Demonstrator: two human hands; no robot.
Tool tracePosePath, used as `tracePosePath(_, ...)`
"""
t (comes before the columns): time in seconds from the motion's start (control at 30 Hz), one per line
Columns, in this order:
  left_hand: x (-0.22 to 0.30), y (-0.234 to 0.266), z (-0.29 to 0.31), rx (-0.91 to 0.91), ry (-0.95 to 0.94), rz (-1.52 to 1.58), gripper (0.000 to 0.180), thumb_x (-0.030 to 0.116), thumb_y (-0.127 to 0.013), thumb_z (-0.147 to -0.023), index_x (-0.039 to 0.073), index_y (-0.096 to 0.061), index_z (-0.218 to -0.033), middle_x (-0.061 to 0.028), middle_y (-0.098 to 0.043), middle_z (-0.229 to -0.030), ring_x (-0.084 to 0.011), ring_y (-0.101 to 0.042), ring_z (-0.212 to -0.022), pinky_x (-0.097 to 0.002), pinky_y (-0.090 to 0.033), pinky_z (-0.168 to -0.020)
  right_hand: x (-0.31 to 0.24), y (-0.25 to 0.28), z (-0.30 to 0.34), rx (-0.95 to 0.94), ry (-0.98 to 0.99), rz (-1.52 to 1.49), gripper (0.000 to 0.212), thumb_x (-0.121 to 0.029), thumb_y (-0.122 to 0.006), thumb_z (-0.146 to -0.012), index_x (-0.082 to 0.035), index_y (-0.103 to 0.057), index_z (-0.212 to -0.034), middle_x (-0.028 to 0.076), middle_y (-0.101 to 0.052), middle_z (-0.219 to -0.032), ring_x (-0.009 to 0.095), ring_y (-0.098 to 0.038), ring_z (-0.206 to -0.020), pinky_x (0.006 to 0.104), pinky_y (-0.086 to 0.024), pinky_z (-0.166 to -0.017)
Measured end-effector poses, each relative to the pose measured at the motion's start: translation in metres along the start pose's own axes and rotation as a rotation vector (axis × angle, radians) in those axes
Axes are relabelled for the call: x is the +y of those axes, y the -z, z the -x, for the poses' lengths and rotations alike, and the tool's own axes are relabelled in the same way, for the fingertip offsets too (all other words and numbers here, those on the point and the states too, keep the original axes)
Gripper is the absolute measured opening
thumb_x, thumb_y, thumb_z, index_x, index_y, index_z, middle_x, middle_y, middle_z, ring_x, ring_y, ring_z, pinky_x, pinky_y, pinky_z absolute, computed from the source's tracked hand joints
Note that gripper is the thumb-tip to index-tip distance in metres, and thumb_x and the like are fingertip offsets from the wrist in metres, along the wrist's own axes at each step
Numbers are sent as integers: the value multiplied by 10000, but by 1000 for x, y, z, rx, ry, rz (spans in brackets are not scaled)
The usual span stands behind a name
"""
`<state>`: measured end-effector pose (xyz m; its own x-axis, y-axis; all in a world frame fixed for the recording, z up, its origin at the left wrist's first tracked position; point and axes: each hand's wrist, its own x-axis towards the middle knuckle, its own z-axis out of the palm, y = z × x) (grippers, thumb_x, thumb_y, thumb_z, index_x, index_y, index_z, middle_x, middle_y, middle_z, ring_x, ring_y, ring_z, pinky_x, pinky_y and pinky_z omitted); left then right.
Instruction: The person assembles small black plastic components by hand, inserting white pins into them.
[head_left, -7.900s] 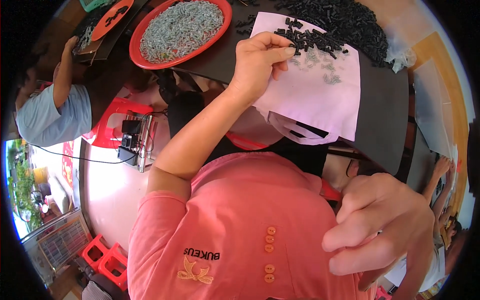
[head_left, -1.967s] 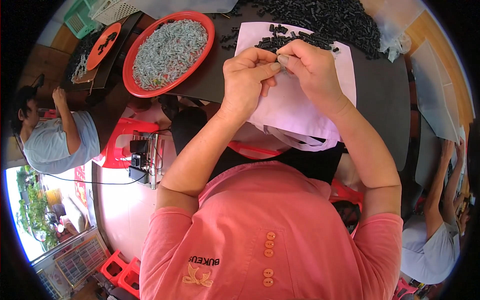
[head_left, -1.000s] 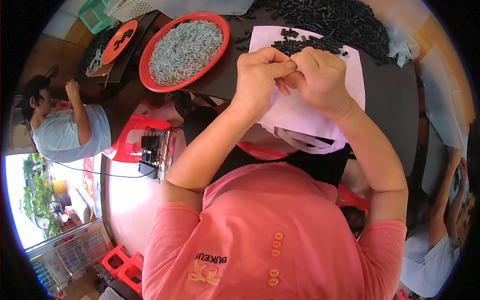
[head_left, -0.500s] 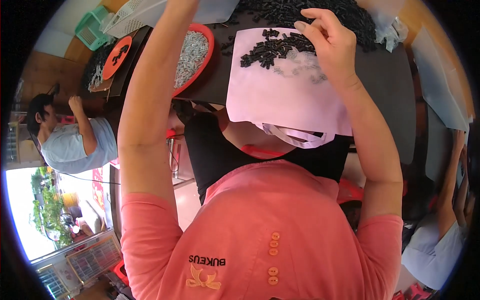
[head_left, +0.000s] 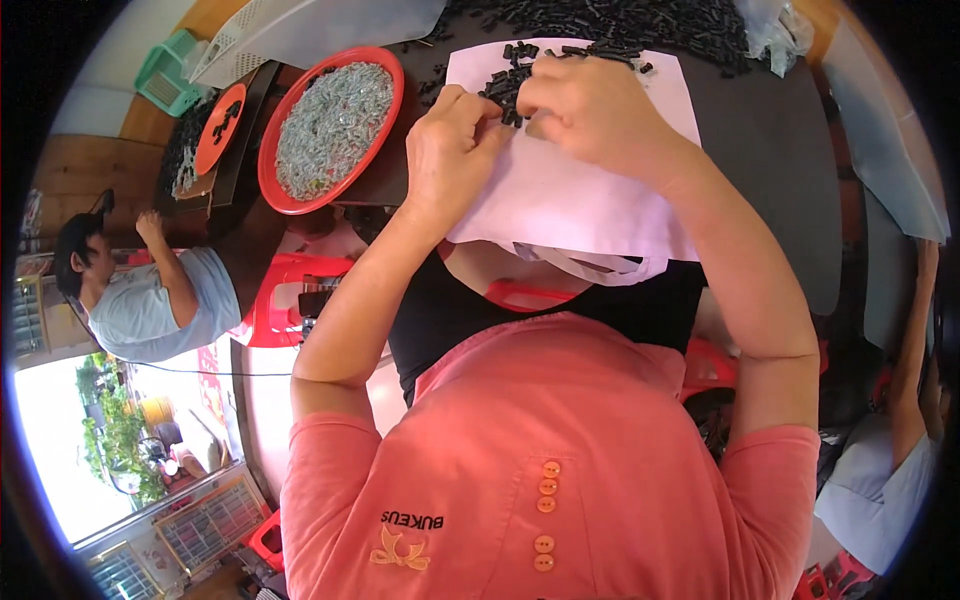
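A pale pinkish cloth bag [head_left: 570, 210] with strap handles lies across the table's near edge and over my lap. Small black tube-like pieces [head_left: 508, 85] are scattered on its far part. At the left edge of these pieces is my left hand [head_left: 450, 150], its fingers curled and the fingertips drawn together. Just to the right, my right hand [head_left: 595, 112] bends over the pieces with thumb and fingers closed. Whatever either hand pinches is too small or too hidden to make out. The small clear pieces on the bag are mostly covered by my right hand.
A red basin [head_left: 268, 165] full of small clear-grey pieces stands to the left. Beyond the bag spreads a big heap of black pieces [head_left: 620, 20] on the dark table [head_left: 780, 190]. An orange plate [head_left: 208, 150] and a seated person [head_left: 165, 300] are farther left. Another person's arm [head_left: 912, 350] shows at right.
My left hand has come back from the far left to the bag's pieces. My right hand has moved left and lower, its fingers closing. The basin now shows whole.
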<state>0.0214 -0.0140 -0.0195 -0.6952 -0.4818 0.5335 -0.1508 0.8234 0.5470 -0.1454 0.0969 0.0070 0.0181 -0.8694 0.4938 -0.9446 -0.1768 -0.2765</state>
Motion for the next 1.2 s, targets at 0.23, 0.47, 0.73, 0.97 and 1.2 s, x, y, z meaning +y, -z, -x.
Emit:
tracePosePath(0.23,2,-11,-6,-30,-59,-198,148,144,-724,-737,43,-645,-813,-108,-603,-868,-314,-631,-768,-432,-500,-643,8,-6,5,-106,45,260,147,-143,-639,-758,-76,-701,-873,78,-666,-905,270,-647,-891,413,-488,-796)
tracePosePath(0.47,-3,-8,-3,-24,-26,-83,125,131,-702,-749,51,-634,-816,-110,-596,-868,-329,-623,-772,-436,-500,-645,18,-1,1,6,-110,4,86,-115,-605,-776,-61,-654,-820,115,-669,-834,293,-652,-804,419,-490,-708)
tracePosePath(0.73,6,-10,-6,-58,-110,-254,140,148,-692,-792,40,-644,-866,-93,-593,-861,-303,-629,-739,-406,-490,-646,16,14,0,-36,-291,-465,46,-70,-583,-791,-24,-586,-795,46,-561,-653,154,-512,-611,317,-408,-573)
tracePosePath(0.97,1,-8,-3,-27,-28,-67,100,96,-667,-793,32,-660,-869,-114,-619,-893,-281,-641,-749,-400,-503,-641,25,10,-5,-102,-412,-858,32,-48,-585,-839,-25,-599,-822,-17,-561,-709,55,-498,-653,215,-393,-573)
tracePosePath(1.2,38,0,-12,-83,463,643,148,94,-712,-845,-17,-690,-941,-43,-650,-780,-73,-555,-633,-229,-405,-496,13,15,-9,-127,-433,-1078,55,-72,-596,-857,-26,-625,-866,6,-607,-764,73,-547,-702,217,-432,-637)
